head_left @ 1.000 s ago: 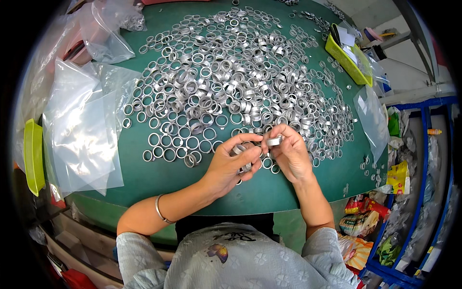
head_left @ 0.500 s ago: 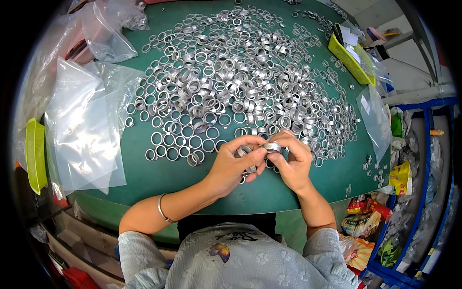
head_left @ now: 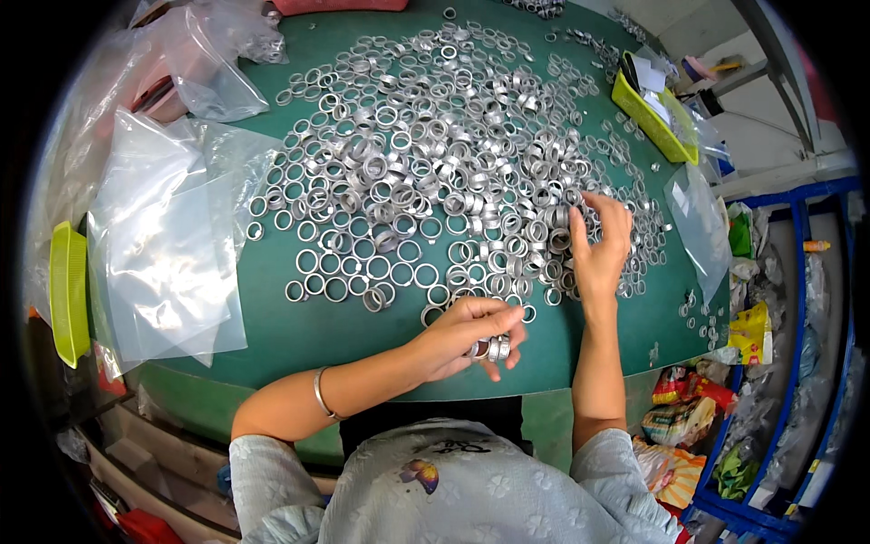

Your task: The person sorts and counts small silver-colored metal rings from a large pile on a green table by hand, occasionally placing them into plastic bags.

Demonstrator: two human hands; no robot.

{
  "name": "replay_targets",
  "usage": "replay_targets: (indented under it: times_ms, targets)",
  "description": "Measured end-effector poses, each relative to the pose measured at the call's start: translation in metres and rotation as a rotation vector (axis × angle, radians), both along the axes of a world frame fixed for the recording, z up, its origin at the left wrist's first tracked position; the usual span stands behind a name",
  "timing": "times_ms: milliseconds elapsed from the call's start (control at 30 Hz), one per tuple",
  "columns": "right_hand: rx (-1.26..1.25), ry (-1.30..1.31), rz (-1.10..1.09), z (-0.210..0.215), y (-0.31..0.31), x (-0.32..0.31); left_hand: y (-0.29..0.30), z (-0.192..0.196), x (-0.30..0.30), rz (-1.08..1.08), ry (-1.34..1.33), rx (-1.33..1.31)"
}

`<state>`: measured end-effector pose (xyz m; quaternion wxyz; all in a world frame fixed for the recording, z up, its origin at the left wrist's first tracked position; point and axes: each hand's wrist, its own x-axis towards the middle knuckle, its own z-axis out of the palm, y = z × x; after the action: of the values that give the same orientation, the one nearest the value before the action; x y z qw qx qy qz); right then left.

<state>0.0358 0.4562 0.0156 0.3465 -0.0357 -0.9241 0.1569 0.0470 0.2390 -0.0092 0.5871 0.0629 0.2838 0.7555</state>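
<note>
On the left we saw a yellow-green basket, then clear plastic bags lying on the green table. Loose rings spread over its middle, heaped and overlapping. Near the table's front edge, our left grip curled around several metal rings. Farther right, our right grip reached into the spread, thumb and forefinger parted beside rings; we could not tell whether it pinched one. Beyond stood a second basket holding papers.
</note>
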Motion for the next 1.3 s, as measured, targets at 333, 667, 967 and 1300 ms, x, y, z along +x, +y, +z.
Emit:
replay_targets:
  times_ms: [333,667,967,1300]
  targets:
    - [0.068,-0.407,0.64,-0.004,-0.073,-0.037,0.0,-0.002,0.0,0.009,0.052,0.039]
    - [-0.157,-0.575,0.682,0.015,-0.048,-0.009,-0.001,0.0,0.005,-0.036,0.142,0.068]
    - [0.341,-0.294,0.595,-0.015,-0.106,-0.06,0.001,-0.003,0.004,-0.139,0.19,0.123]
    - [-1.126,-0.599,0.55,0.004,-0.061,-0.02,0.003,-0.003,0.002,0.173,0.103,0.02]
